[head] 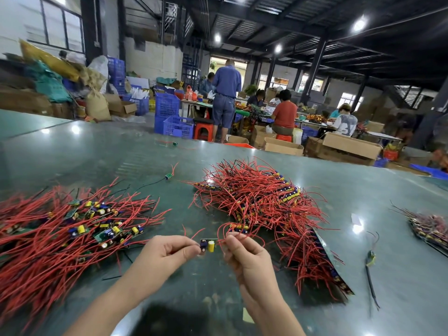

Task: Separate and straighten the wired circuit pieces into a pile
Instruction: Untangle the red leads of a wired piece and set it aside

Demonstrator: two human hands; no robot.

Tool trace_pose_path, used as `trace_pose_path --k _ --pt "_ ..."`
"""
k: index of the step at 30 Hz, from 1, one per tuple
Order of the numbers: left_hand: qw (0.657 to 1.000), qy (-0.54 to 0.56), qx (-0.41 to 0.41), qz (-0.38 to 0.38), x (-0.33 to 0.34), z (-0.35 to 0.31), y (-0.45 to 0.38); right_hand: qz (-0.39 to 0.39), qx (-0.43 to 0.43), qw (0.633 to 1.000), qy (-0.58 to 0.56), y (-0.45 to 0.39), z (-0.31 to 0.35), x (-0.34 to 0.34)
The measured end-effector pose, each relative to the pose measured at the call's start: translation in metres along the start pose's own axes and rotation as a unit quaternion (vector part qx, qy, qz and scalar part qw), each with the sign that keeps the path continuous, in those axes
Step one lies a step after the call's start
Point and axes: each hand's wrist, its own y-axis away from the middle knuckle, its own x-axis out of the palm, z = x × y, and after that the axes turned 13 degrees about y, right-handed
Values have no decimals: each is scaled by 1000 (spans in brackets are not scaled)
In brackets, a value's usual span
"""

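Between my hands hangs one small circuit piece (208,245) with a yellow capacitor and red wires, just above the green table (242,299). My left hand (167,253) pinches its left end. My right hand (247,255) pinches the red wires on its right side. A loose pile of wired pieces (72,229) lies at the left, their red wires fanned out. A larger tangled heap of wired boards (261,202) lies to the right, still joined in strips at its edge.
Two single pieces (169,176) (174,143) lie farther back on the table. Another piece with black wire (371,258) lies at the right, beside a third bundle (431,229) at the right edge. People work at tables among boxes and blue crates behind.
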Motion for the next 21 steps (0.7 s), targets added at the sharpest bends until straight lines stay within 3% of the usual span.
trace_pose_path --k 11,15,21 --pt "987 -151 39 -24 -4 16 -1 -152 18 988 -24 -1 7 -9" --pt "981 -181 43 -52 -10 17 -1 -153 18 986 66 -2 12 -13" --pt "999 -31 -19 -33 -4 10 -2 -34 135 977 -160 -1 21 -7"
